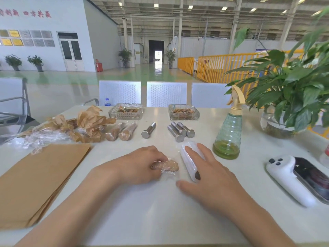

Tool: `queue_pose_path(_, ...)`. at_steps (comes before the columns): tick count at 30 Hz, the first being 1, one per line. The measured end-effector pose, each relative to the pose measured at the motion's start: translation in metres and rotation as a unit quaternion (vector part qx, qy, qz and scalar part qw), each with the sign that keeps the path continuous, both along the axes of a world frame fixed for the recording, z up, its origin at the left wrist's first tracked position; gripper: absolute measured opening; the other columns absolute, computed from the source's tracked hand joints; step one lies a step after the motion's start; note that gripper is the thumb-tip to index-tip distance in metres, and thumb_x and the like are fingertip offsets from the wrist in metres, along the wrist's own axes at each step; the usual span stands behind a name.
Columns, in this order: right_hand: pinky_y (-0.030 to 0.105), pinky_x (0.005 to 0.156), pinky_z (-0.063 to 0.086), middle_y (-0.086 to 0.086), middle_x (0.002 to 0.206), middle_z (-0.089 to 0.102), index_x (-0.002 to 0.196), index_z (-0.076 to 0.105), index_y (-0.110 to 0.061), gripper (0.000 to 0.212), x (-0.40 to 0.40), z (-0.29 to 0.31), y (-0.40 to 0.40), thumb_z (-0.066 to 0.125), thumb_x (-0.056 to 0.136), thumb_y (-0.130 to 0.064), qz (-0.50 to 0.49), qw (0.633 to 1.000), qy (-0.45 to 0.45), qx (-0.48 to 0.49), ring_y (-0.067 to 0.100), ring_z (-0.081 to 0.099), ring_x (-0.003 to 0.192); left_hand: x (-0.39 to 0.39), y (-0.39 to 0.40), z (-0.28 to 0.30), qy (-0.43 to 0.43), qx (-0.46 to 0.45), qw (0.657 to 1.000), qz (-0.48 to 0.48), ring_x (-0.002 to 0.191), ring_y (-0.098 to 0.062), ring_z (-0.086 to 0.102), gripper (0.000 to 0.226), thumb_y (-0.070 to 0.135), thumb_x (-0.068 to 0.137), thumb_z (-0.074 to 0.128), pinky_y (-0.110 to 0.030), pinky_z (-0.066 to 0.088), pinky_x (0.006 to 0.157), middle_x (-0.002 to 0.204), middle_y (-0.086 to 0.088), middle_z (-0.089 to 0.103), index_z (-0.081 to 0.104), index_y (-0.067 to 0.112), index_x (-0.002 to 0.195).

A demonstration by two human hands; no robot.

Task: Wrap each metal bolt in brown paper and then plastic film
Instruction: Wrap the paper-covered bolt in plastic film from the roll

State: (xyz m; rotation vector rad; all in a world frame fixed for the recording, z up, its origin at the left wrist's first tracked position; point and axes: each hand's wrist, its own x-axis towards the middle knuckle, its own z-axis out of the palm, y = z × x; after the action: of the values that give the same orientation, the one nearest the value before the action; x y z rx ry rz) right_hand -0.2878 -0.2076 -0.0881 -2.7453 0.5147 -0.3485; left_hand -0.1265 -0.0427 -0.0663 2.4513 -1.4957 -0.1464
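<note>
Red characters run along the top of the far white wall (pixel 44 24), blurred and cut by the frame's left edge; only the last four, 四方共赢, are roughly legible. Framed plaques (pixel 26 38) below them too small to read. No readable label on the spray bottle (pixel 228 134) or the small water bottle (pixel 107 102) behind the table (pixel 160 211). Left hand (pixel 140 166), fingers curled, pinches a paper-wrapped bolt (pixel 170 166) lying at table centre, clear film bunched around it; its near end is hidden under the fingertips. Right hand (pixel 210 173) lies with straight fingers spread over the plastic film roll (pixel 189 161), just right of the bolt; roll partly covered by the hand. Film between roll and bolt is hard to make out. Behind: two finished wrapped bolts (pixel 121 131), one bare bolt (pixel 148 130), three more bare bolts (pixel 180 131) touching one another. Crumpled paper and film (pixel 71 127) at left; brown paper sheets (pixel 35 180) cut off by the left edge. Two glass trays (pixel 126 111), contents unclear. White handheld device (pixel 299 177) and potted plant (pixel 288 86) cut off at right.
</note>
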Motion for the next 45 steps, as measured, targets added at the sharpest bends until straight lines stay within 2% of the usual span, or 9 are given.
queue_pose_path(9,0.028,0.093,0.049,-0.034,0.150,0.009,0.138,0.017,-0.065,0.085,-0.002,0.004,-0.018,0.055,0.064,-0.048,0.047,0.997,-0.035,0.049,-0.008,0.054,0.094,-0.005,0.001,-0.016,-0.225,-0.004,0.974,-0.014,0.106,-0.019,0.051,0.021,0.035,0.101,0.041,-0.032,0.037,0.098,0.112,0.005,0.053,0.051,0.025,0.116)
queue_pose_path(17,0.008,0.093,0.037,-0.039,0.139,0.036,0.132,0.045,-0.060,0.077,0.007,-0.003,-0.031,0.065,0.060,-0.042,0.107,0.976,-0.128,0.140,-0.018,0.045,0.119,-0.001,0.015,-0.007,-0.069,-0.159,0.984,-0.042,0.083,-0.004,0.050,0.004,0.036,0.102,0.043,-0.035,0.046,0.077,0.091,0.017,0.051,0.039,0.036,0.100)
queue_pose_path(23,0.019,0.065,0.048,-0.011,0.093,0.071,0.118,0.063,-0.040,0.052,0.028,0.002,-0.036,0.069,0.067,-0.034,0.120,0.875,-0.151,0.443,0.003,0.061,0.074,0.003,0.001,0.009,0.026,-0.284,0.958,0.022,0.051,-0.007,0.049,0.011,0.042,0.087,0.054,-0.023,0.038,0.050,0.062,-0.002,0.061,0.047,0.034,0.093)
queue_pose_path(30,0.050,0.102,0.050,0.018,0.126,0.068,0.123,0.067,-0.015,0.051,0.044,0.007,-0.036,0.071,0.080,-0.041,0.143,0.740,-0.180,0.633,0.029,0.066,0.114,0.023,-0.011,0.002,0.179,-0.312,0.920,0.157,0.044,-0.013,0.052,0.015,0.037,0.081,0.065,-0.030,0.043,0.049,0.057,0.000,0.063,0.051,0.030,0.082)
queue_pose_path(33,0.052,0.103,0.051,0.018,0.131,0.067,0.135,0.057,-0.011,0.058,0.047,0.011,-0.030,0.067,0.086,-0.041,0.156,0.672,-0.155,0.707,0.033,0.064,0.122,0.021,-0.015,-0.004,0.254,-0.319,0.898,0.164,0.042,-0.013,0.049,0.021,0.037,0.083,0.068,-0.024,0.037,0.044,0.054,0.003,0.062,0.051,0.027,0.090)
queue_pose_path(36,0.054,0.104,0.049,0.020,0.132,0.066,0.137,0.054,-0.009,0.058,0.047,0.013,-0.020,0.066,0.090,-0.039,0.174,0.655,-0.134,0.723,0.035,0.063,0.122,0.015,-0.020,-0.004,0.316,-0.341,0.869,0.169,0.047,-0.019,0.052,0.021,0.017,0.091,0.064,-0.021,0.037,0.040,0.058,-0.001,0.065,0.057,0.028,0.107)
queue_pose_path(38,0.054,0.106,0.048,0.018,0.130,0.068,0.135,0.057,-0.010,0.056,0.050,0.013,-0.013,0.067,0.089,-0.041,0.170,0.654,-0.135,0.725,0.033,0.064,0.121,0.012,-0.021,-0.002,0.326,-0.328,0.869,0.175,0.048,-0.021,0.050,0.006,0.011,0.093,0.057,-0.023,0.037,0.042,0.056,-0.010,0.060,0.062,0.013,0.090)
queue_pose_path(41,0.054,0.109,0.045,0.015,0.127,0.070,0.135,0.056,-0.013,0.056,0.054,0.011,-0.003,0.064,0.092,-0.048,0.146,0.640,-0.126,0.744,0.031,0.066,0.120,0.005,-0.018,-0.002,0.339,-0.290,0.872,0.202,0.041,-0.018,0.043,0.030,0.013,0.094,0.051,-0.021,0.030,0.040,0.046,-0.009,0.048,0.050,0.013,0.064)
queue_pose_path(45,0.053,0.108,0.046,0.016,0.125,0.071,0.137,0.052,-0.014,0.063,0.058,0.006,0.003,0.060,0.090,-0.056,0.116,0.616,-0.118,0.771,0.030,0.067,0.118,0.004,-0.012,-0.005,0.382,-0.307,0.844,0.219,0.045,-0.017,0.046,0.028,0.019,0.097,0.052,-0.019,0.029,0.040,0.052,-0.005,0.050,0.050,0.018,0.069)
